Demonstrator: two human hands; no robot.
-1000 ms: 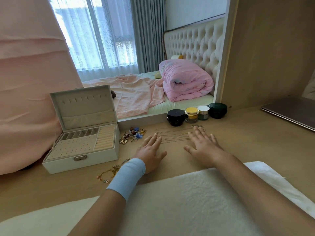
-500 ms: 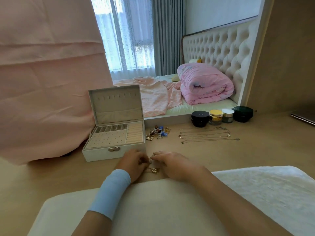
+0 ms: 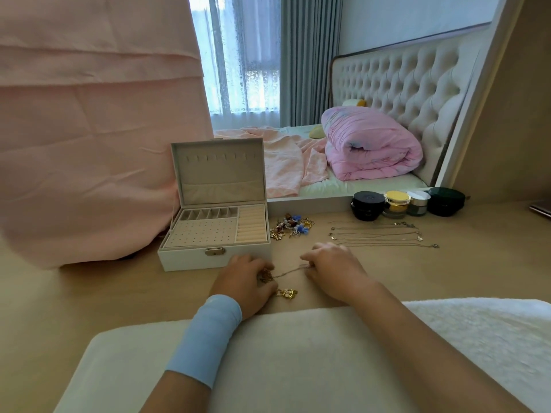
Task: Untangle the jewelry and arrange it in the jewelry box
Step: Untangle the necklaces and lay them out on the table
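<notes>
A pale wooden desk (image 3: pixel 119 293) is carrying the work, with a white fleecy pad (image 3: pixel 298 353) lying nearest under both forearms. Just in front of the jewelry box (image 3: pixel 185 259), at its right corner, the left hand (image 3: pixel 244 281), above a blue wristband (image 3: pixel 208 332), is curling its fingers round a gold tangle (image 3: pixel 266 277). The right hand (image 3: pixel 334 269), further right of the box, is pinching a thin chain (image 3: pixel 290 271) that is running taut back to that knot. A gold charm (image 3: pixel 287 293) is lying loose on the desk in front of the knot. Right of the box's open tray a heap of coloured charms (image 3: pixel 290 226) is waiting, and beyond it a row of straightened necklaces (image 3: pixel 381 235) is lying well apart from the hands. Cosmetic jars (image 3: pixel 368 205) are standing further right, with a rolled pink quilt (image 3: pixel 372 150) behind the box.

The trouble I am expecting: with the chain already pulling straight, more tension is likely tightening the knot or snapping a fine link. The loose charm is also sitting where a sliding wrist could be sweeping it under the pad. A wide pull to the right could be dragging the hand into the sorted necklaces.

Half a second earlier the two hands were meeting fingertip to fingertip over the tangle; now they are drawing apart, with the chain stretching between them
</notes>
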